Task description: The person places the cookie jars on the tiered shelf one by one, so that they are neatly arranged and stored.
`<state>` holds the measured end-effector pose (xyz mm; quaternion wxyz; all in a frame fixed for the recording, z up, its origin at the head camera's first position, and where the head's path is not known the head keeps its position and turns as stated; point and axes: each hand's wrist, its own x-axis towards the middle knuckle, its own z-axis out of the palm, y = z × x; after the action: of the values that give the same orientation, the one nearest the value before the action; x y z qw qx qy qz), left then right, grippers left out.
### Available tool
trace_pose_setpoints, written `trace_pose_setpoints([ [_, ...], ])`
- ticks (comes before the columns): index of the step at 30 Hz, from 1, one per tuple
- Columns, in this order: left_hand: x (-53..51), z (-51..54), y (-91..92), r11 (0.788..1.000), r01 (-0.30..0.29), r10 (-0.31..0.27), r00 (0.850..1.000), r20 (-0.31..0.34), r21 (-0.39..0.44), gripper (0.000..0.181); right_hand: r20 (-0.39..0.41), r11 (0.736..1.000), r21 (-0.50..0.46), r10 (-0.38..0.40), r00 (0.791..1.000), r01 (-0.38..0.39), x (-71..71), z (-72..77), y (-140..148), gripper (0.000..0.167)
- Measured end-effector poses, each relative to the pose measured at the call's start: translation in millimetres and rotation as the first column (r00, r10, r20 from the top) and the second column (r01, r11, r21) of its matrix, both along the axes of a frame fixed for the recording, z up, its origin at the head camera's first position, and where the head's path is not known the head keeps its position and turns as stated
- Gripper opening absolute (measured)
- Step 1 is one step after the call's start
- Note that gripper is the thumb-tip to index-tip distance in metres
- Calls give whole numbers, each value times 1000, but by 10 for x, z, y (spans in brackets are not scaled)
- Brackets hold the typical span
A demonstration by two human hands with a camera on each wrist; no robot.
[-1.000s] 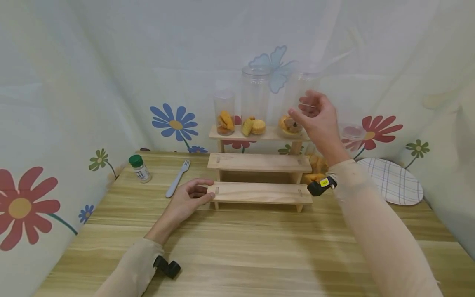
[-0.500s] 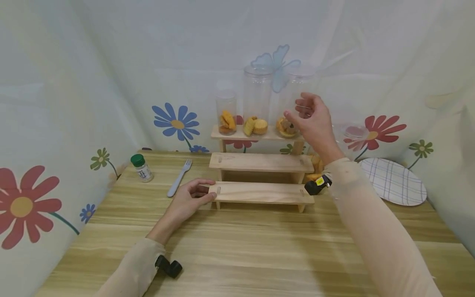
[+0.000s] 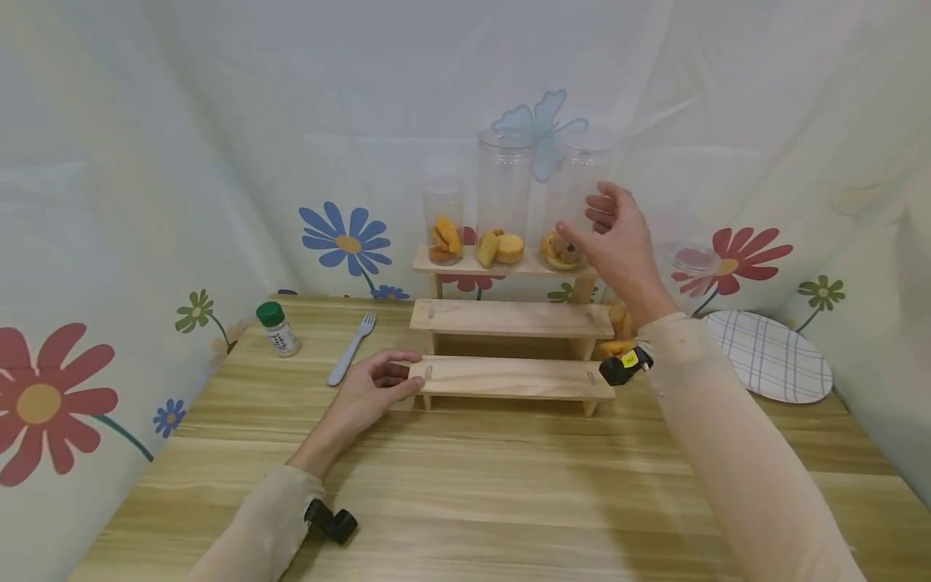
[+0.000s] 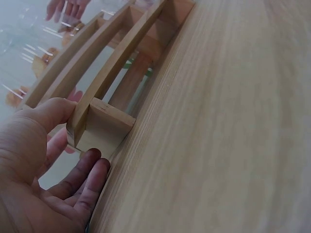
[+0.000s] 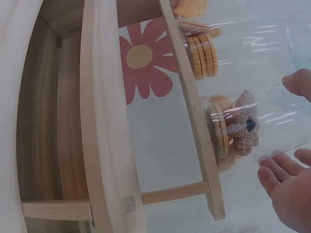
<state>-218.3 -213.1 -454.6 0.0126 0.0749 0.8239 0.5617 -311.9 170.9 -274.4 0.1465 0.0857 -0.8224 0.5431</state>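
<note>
My left hand [image 3: 367,392] grips the left end of the lowest shelf [image 3: 512,378] of a three-tier wooden stand. In the left wrist view its thumb lies on the shelf edge and its fingers are by the end support. My right hand [image 3: 617,242] is at the right-hand clear jar [image 3: 575,171] on the top shelf, thumb and loosely spread fingers on either side. A star-shaped cookie [image 5: 245,126] and other cookies are inside. A tall clear jar [image 3: 503,186] and a shorter clear jar [image 3: 442,206], both with cookies, stand to its left.
A green-capped shaker [image 3: 278,331] and a pale fork [image 3: 351,349] are on the table [image 3: 465,493] at left. A checked oval plate [image 3: 767,356] lies at right. Orange pastries [image 3: 617,327] beside the stand are partly hidden by my right arm. Flowered curtains surround the table.
The right-hand jar shifted slightly left along the top shelf with my right hand; since then the right fingers have spread a little. My left hand stays on the lowest shelf.
</note>
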Motion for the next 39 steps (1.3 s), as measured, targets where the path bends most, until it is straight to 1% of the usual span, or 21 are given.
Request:
trace_pose_setpoints([
  [2, 2, 1, 5, 1000, -3, 3, 1000, 2, 1, 44, -17, 1000, -2, -7, 1000, 7, 28, 0, 26, 96],
  [5, 5, 0, 12, 1000, -8, 8, 1000, 4, -2, 44, -66, 1000, -17, -15, 998, 14, 92, 5, 74, 94],
  [8, 8, -1, 11, 1000, -10, 10, 1000, 5, -2, 44, -115, 998, -50, -32, 993, 27, 171, 9, 133, 91],
  [13, 8, -5, 10, 1000, -7, 7, 1000, 5, 0, 45, -188, 993, -109, -59, 980, 39, 336, -15, 284, 83],
  [19, 11, -2, 7, 1000, -1, 1, 1000, 16, 4, 46, -228, 983, -159, -128, 965, 93, 565, -78, 511, 76],
  [24, 10, -2, -6, 1000, 3, -3, 1000, 20, 7, 46, -220, 967, -203, -197, 955, 153, 720, -188, 668, 71],
  [28, 1, -2, -15, 1000, 1, -1, 1000, 13, -1, 45, -190, 954, -229, -237, 953, 191, 794, -316, 757, 70],
  [33, -4, 1, -11, 1000, 0, 0, 1000, 7, -7, 44, -156, 954, -192, -260, 953, 229, 847, -487, 842, 69],
  [37, -3, 0, -9, 1000, 5, -5, 1000, 8, -3, 44, -137, 960, -151, -258, 956, 237, 863, -620, 894, 71],
  [39, -2, 1, -10, 1000, 10, -10, 1000, 11, 2, 45, -137, 961, -148, -253, 958, 232, 861, -685, 916, 73],
])
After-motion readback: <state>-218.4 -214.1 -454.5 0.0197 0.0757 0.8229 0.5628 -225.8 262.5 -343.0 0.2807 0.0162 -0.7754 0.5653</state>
